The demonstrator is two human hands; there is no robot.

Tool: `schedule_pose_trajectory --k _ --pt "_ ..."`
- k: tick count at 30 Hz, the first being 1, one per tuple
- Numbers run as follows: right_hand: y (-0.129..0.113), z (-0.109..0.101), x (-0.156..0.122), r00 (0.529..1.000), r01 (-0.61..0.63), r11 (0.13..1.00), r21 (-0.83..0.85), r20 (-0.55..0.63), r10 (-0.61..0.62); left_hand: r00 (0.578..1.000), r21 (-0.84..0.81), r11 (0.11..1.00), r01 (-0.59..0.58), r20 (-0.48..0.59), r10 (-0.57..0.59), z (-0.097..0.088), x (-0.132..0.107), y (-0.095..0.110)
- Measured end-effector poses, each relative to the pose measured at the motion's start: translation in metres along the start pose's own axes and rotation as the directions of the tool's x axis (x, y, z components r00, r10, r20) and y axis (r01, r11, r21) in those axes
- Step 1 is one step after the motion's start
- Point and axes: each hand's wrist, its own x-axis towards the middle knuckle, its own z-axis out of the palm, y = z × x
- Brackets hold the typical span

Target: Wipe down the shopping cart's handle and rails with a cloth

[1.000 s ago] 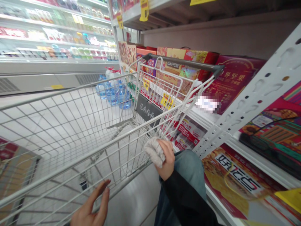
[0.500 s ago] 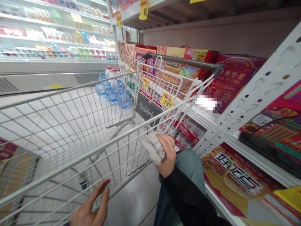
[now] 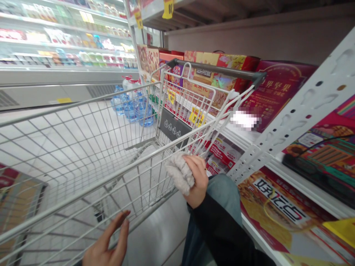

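A shopping cart [image 3: 126, 168] of pale metal wire stands in front of me, its basket bare inside. My right hand [image 3: 198, 181] is closed round a bunched, fluffy grey cloth [image 3: 180, 173], which it holds against or very near the cart's side wires, below the top rail. At the bottom of the view, my left hand [image 3: 108, 244] is beside the cart's lower side wires. Its thumb and index finger are stretched out and apart, with nothing seen between them; the other fingers are mostly hidden. The cart's dark handle [image 3: 213, 68] is at the far end.
Shelves with boxed snacks [image 3: 280, 199] and gift boxes [image 3: 280, 87] line the right side. Large blue water bottles [image 3: 142, 111] stand on the floor beyond the cart. A refrigerated display [image 3: 66, 48] runs along the back left. My bent knee [image 3: 224, 194] is close to the shelf.
The grey cloth in my right hand has shifted very slightly up and left along the cart's side. My left hand and the cart look the same.
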Motion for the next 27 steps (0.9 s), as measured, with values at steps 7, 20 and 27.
schedule_pose_trajectory --k 7,20,27 --pt "0.003 0.003 -0.039 0.989 -0.018 1.000 -0.024 0.146 0.021 0.999 -0.002 1.000 0.031 -0.008 -0.031 -0.001 0.002 0.008" --pt "-0.008 0.008 -0.027 0.994 -0.005 1.000 0.000 0.111 0.005 0.995 0.023 0.997 -0.079 -0.057 0.080 0.002 0.003 0.000" --pt "-0.015 0.002 -0.012 0.995 -0.003 1.000 -0.001 0.099 0.003 0.999 -0.001 0.999 0.042 -0.013 -0.042 -0.002 -0.003 0.019"
